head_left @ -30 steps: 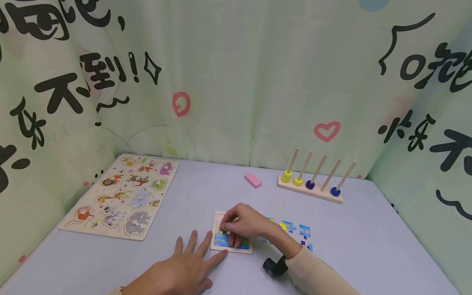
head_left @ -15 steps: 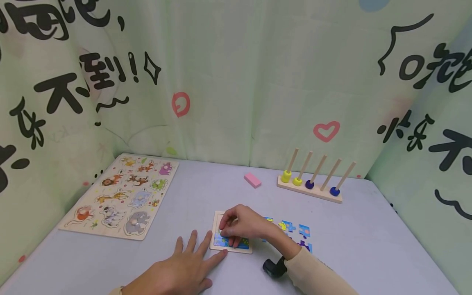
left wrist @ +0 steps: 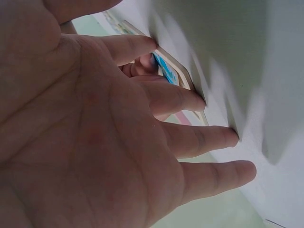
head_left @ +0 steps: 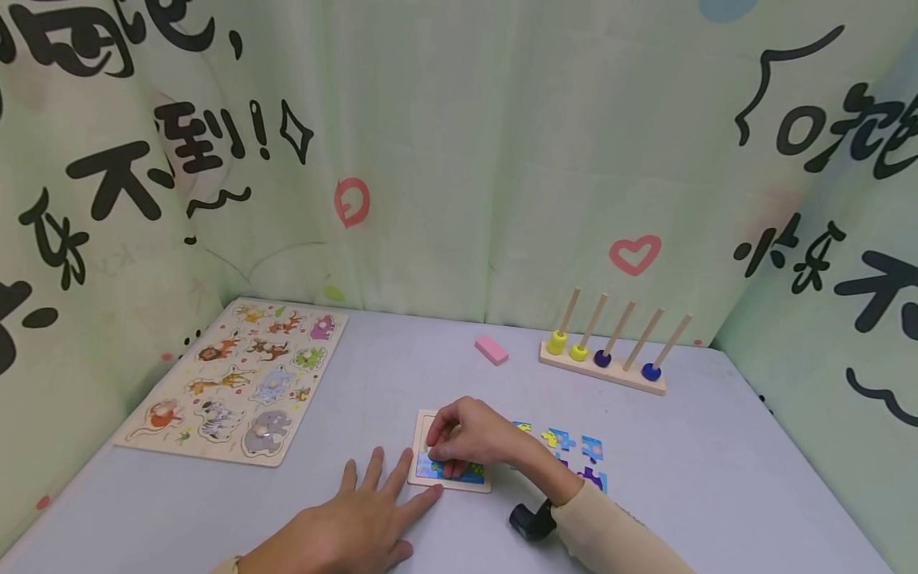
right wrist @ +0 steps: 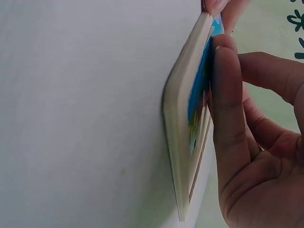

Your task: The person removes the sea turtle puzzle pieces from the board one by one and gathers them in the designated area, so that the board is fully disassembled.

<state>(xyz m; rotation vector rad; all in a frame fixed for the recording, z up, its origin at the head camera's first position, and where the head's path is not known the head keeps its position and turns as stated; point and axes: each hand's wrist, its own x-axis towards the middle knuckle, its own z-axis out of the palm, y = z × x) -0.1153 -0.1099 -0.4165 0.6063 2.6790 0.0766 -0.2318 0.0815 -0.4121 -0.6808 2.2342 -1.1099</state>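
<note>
A small jigsaw puzzle in a pale wooden frame (head_left: 459, 487) lies on the table, its lower part filled with blue pieces. My left hand (head_left: 362, 510) rests palm down with spread fingers, index fingertip and thumb at the frame's left and lower edges. In the left wrist view those fingers (left wrist: 180, 97) reach along the frame's side. My right hand (head_left: 473, 434) is over the puzzle, curled fingers and thumb pinching a light blue puzzle piece (right wrist: 218, 24) at the frame's left side. Most of the piece is hidden by the fingers. Several loose puzzle pieces (head_left: 592, 449) lie right of the frame, partly behind the right forearm.
A large wooden animal puzzle board (head_left: 240, 383) lies at the left. A pink block (head_left: 492, 349) stands at the back middle. Toward the back right is a wooden peg stand (head_left: 602, 373) with yellow and dark blue beads. A black wrist camera (head_left: 532, 522) juts from the right wrist.
The right thumb and fingertips have shifted slightly down onto the puzzle's left side, and the green-tinted bit visible at the fingertips is now covered. The left hand stays in place.
</note>
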